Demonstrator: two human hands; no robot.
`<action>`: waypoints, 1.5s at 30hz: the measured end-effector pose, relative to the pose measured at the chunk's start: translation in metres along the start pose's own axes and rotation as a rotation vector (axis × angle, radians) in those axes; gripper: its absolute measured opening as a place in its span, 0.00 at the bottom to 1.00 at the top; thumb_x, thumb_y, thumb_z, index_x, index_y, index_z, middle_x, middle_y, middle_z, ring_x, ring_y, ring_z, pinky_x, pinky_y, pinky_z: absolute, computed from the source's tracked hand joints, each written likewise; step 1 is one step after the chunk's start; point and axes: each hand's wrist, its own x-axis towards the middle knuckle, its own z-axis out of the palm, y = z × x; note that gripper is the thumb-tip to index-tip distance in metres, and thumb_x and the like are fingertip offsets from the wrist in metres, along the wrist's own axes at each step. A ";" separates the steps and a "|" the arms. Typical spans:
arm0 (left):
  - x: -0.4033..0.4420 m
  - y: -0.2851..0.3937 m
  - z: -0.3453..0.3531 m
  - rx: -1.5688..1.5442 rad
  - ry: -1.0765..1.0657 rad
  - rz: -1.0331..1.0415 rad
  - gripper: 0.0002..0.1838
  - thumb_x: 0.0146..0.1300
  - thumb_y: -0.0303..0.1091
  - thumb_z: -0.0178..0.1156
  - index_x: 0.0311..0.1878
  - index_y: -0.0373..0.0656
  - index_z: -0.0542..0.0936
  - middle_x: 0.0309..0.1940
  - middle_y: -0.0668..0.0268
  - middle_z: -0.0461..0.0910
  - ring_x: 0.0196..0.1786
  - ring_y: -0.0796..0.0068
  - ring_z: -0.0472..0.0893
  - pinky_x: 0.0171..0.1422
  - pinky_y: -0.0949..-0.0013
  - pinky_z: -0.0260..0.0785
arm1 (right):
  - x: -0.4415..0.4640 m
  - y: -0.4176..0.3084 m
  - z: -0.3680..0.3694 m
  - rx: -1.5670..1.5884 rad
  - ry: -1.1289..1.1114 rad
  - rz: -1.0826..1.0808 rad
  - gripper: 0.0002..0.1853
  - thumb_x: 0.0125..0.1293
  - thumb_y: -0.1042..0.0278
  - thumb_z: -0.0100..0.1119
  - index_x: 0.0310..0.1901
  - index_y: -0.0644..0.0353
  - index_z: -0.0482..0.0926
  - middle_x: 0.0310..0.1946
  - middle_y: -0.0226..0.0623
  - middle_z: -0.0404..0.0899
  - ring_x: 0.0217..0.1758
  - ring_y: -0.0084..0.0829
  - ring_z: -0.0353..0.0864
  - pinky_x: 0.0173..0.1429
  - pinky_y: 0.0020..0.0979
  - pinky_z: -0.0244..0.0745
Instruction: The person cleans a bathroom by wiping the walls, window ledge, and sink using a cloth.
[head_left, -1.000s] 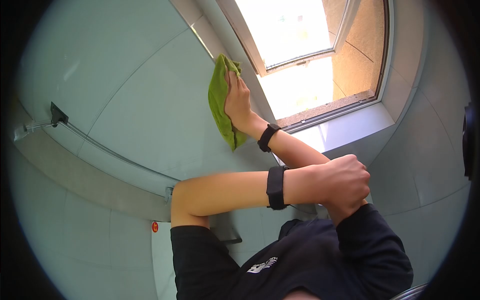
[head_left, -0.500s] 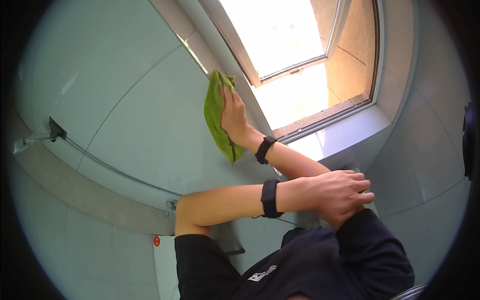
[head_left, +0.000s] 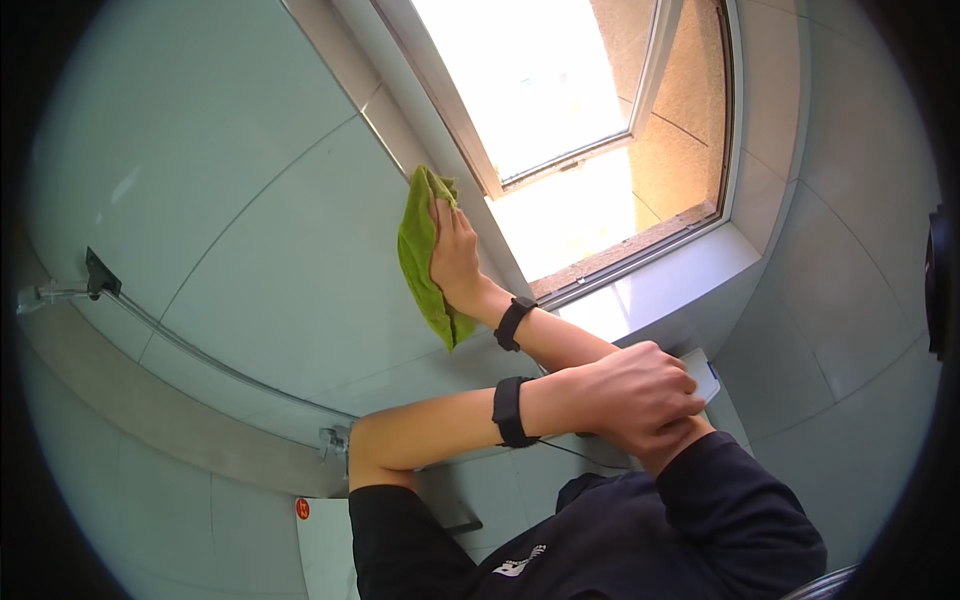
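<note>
My right hand (head_left: pixel 458 262) holds a green cloth (head_left: pixel 420 270) flat against the pale tiled wall (head_left: pixel 270 270), close to the wall's edge at the window recess. Part of the cloth hangs below the palm, and the hand covers its middle. My left arm crosses over the right one. Near the right elbow, my left hand (head_left: pixel 645 400) is closed over the right forearm, fingers curled; its palm side is hidden. Each wrist wears a black band, one on the right (head_left: pixel 514 323) and one on the left (head_left: pixel 510 411).
An opened window (head_left: pixel 640 130) lets in bright light above a white sill (head_left: pixel 670 285). At left, a metal rail (head_left: pixel 230 372) runs along the wall from a dark bracket (head_left: pixel 100 273). A white box-like object (head_left: pixel 703 373) is partly visible behind my left hand.
The view has shifted slightly, so the window sits further left. The cloth and right hand appear a little lower in the frame. My left hand's fingers are more tightly curled.
</note>
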 end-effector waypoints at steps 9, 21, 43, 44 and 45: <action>0.002 0.009 0.002 -0.104 0.061 0.049 0.12 0.62 0.39 0.58 0.32 0.39 0.79 0.27 0.60 0.75 0.35 0.60 0.78 0.37 0.58 0.71 | 0.001 -0.005 0.000 0.015 -0.011 0.027 0.25 0.68 0.76 0.52 0.65 0.72 0.66 0.50 0.57 0.76 0.54 0.59 0.75 0.58 0.50 0.73; 0.001 0.017 -0.017 -0.051 -0.219 -0.133 0.14 0.65 0.37 0.59 0.26 0.39 0.77 0.32 0.56 0.72 0.37 0.55 0.73 0.40 0.58 0.69 | 0.001 -0.005 0.000 -0.006 -0.038 0.086 0.25 0.67 0.75 0.53 0.65 0.73 0.66 0.51 0.59 0.77 0.54 0.61 0.74 0.58 0.51 0.73; -0.195 -0.010 -0.004 0.700 0.810 -1.186 0.13 0.65 0.41 0.67 0.35 0.42 0.76 0.29 0.60 0.80 0.27 0.54 0.80 0.29 0.57 0.72 | -0.008 0.016 0.012 -0.012 0.033 0.021 0.26 0.67 0.76 0.53 0.66 0.70 0.65 0.49 0.61 0.75 0.50 0.62 0.74 0.52 0.53 0.72; -0.201 -0.019 0.002 0.784 0.846 -1.216 0.13 0.65 0.41 0.66 0.38 0.42 0.76 0.32 0.59 0.80 0.29 0.53 0.81 0.30 0.56 0.72 | -0.009 0.012 0.010 -0.036 -0.013 0.065 0.29 0.66 0.75 0.57 0.68 0.70 0.62 0.48 0.62 0.75 0.50 0.62 0.74 0.52 0.53 0.72; -0.206 -0.028 0.006 0.852 0.902 -1.244 0.14 0.65 0.41 0.66 0.40 0.41 0.75 0.36 0.59 0.79 0.31 0.53 0.81 0.31 0.56 0.73 | -0.008 0.010 0.009 -0.002 -0.046 0.073 0.31 0.65 0.74 0.58 0.68 0.69 0.61 0.47 0.62 0.75 0.50 0.62 0.74 0.53 0.53 0.71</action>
